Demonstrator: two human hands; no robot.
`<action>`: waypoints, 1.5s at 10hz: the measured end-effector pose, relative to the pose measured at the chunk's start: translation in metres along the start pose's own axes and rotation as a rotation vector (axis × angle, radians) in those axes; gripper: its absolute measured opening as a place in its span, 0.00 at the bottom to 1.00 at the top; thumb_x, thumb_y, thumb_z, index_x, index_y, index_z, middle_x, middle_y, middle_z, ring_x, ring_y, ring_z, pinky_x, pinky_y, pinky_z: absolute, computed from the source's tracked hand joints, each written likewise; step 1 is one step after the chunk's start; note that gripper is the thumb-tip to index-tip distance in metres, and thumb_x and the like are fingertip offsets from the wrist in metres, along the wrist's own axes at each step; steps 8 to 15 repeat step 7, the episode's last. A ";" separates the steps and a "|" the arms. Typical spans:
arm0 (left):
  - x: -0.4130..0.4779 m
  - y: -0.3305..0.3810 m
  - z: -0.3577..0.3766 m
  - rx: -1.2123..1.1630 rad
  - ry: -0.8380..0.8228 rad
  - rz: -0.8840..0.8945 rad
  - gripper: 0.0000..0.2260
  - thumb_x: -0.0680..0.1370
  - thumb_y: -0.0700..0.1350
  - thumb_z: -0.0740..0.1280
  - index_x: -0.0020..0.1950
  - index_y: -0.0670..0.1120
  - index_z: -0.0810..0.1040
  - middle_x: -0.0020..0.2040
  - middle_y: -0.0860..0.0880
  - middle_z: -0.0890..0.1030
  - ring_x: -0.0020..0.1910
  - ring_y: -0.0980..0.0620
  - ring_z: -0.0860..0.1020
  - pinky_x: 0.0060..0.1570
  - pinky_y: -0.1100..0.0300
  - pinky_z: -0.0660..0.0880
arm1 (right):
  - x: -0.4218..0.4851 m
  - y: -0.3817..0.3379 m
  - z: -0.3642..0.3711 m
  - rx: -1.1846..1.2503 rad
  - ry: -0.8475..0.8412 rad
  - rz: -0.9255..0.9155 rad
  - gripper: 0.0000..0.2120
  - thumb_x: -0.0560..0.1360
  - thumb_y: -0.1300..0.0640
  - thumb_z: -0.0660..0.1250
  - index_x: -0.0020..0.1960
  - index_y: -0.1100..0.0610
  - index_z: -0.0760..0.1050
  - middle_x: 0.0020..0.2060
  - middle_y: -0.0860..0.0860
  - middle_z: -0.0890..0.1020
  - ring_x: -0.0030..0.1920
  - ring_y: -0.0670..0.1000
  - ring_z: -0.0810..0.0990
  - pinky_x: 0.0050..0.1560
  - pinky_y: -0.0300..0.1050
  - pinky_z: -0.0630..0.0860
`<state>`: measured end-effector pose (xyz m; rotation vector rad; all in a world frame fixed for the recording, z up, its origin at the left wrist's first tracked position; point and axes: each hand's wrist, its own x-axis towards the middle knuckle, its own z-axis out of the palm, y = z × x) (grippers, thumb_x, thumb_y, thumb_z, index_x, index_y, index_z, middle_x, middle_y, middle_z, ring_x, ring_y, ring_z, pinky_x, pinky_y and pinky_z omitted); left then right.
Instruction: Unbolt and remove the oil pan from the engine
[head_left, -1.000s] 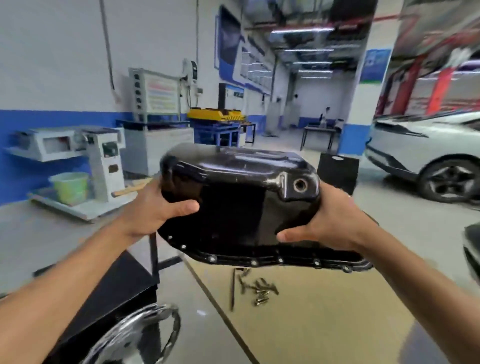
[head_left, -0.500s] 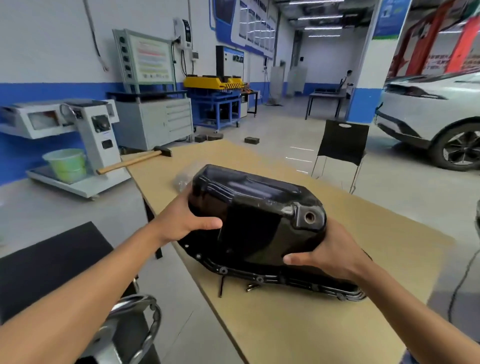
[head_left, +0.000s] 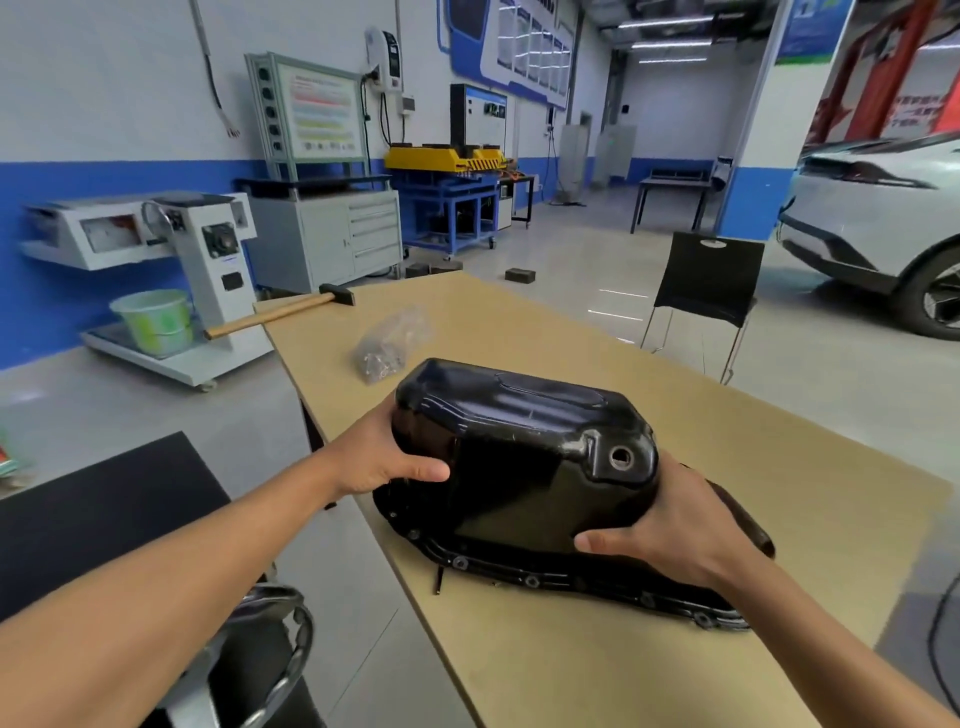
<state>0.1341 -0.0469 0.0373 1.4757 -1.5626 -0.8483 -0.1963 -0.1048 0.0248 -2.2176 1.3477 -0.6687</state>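
The black oil pan lies upside down on the tan table, its bolt flange down and its drain hole facing me at the right. My left hand grips the pan's left end. My right hand grips its right end below the drain hole. A thin dark tool tip pokes out from under the flange near the table's front edge. The loose bolts seen earlier are hidden under the pan. No engine is in view.
A hammer and a clear bag of small parts lie at the table's far left. A black chair stands beyond the table. A white car is at the right. A chrome-ringed stool is near my left arm.
Both hands have lowered the oil pan from chest height down onto the table, covering the loose bolts. My view has tilted downward.
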 end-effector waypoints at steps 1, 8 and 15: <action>0.003 -0.003 0.000 -0.012 -0.036 -0.014 0.46 0.56 0.57 0.83 0.70 0.53 0.68 0.64 0.54 0.80 0.65 0.57 0.76 0.68 0.53 0.71 | 0.001 0.002 0.002 -0.034 0.008 0.009 0.50 0.46 0.27 0.77 0.65 0.40 0.69 0.56 0.38 0.81 0.56 0.46 0.80 0.57 0.48 0.79; -0.018 0.006 -0.009 0.053 -0.066 -0.095 0.50 0.56 0.61 0.83 0.74 0.56 0.65 0.68 0.58 0.75 0.69 0.56 0.71 0.67 0.57 0.68 | -0.003 -0.007 -0.017 -0.037 -0.146 0.061 0.51 0.56 0.29 0.77 0.73 0.45 0.63 0.66 0.44 0.77 0.66 0.51 0.76 0.68 0.52 0.73; -0.018 0.006 -0.009 0.053 -0.066 -0.095 0.50 0.56 0.61 0.83 0.74 0.56 0.65 0.68 0.58 0.75 0.69 0.56 0.71 0.67 0.57 0.68 | -0.003 -0.007 -0.017 -0.037 -0.146 0.061 0.51 0.56 0.29 0.77 0.73 0.45 0.63 0.66 0.44 0.77 0.66 0.51 0.76 0.68 0.52 0.73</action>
